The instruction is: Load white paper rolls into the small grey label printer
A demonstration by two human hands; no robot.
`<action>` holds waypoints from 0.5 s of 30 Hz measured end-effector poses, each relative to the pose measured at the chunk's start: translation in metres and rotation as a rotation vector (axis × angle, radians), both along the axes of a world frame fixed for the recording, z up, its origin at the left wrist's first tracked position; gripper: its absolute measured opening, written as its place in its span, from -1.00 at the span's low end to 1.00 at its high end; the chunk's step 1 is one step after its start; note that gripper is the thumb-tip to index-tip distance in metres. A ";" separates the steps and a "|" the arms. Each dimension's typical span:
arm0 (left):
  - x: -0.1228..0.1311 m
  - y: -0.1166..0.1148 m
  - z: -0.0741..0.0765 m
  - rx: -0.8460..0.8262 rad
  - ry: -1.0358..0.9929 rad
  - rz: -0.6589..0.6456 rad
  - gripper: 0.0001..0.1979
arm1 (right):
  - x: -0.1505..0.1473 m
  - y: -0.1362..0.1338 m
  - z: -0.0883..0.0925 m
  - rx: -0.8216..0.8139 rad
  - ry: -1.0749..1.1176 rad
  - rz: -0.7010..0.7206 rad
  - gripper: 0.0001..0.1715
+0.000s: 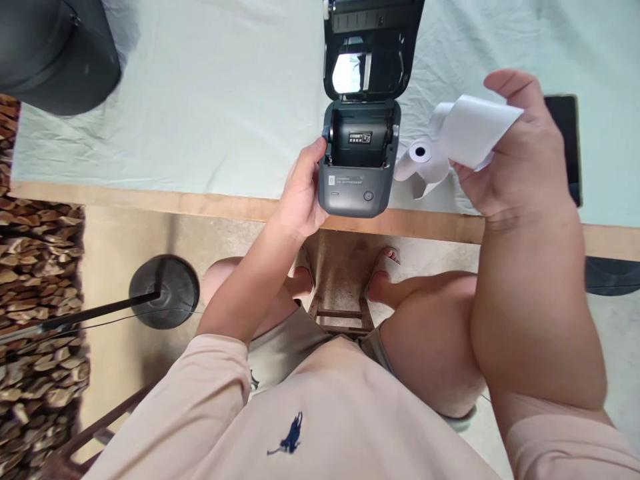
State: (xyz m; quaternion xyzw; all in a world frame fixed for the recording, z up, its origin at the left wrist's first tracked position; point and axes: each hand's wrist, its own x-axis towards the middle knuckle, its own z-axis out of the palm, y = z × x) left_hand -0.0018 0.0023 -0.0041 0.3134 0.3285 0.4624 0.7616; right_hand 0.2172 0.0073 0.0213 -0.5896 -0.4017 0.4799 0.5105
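Note:
A small dark label printer (356, 190) is tilted up near the table's front edge, its lid (370, 50) swung fully back. Its paper bay shows bare, with a printed sticker on the back wall. My left hand (304, 187) grips the printer's left side, thumb on the rim. On the right, my right hand (525, 147) is closed on a loose strip of white paper (475, 130) that curls over the fingers. The strip seems to run toward a small white paper roll (419, 152) with a dark core, lying beside the printer; the exact join cannot be made out.
A pale green cloth (225, 100) covers the table, which has a wooden front edge (175, 203). A black cylindrical object (60, 60) stands at the far left. Behind my right hand lies a dark phone-like slab (570, 147). A round black stand base (165, 291) and stacked firewood (40, 280) are below left.

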 end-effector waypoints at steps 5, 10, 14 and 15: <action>0.000 -0.001 0.002 -0.022 0.012 -0.004 -0.61 | 0.001 0.003 0.003 -0.003 0.056 0.026 -0.59; 0.000 -0.001 0.002 -0.015 -0.032 -0.016 -0.64 | 0.002 -0.001 0.011 -0.089 0.079 0.163 -0.59; 0.000 -0.001 0.000 -0.009 -0.076 -0.028 -0.63 | 0.006 -0.001 0.010 -0.150 0.054 0.239 -0.46; 0.000 -0.001 0.000 -0.011 -0.071 -0.024 -0.63 | 0.009 0.000 0.007 -0.142 0.037 0.238 -0.45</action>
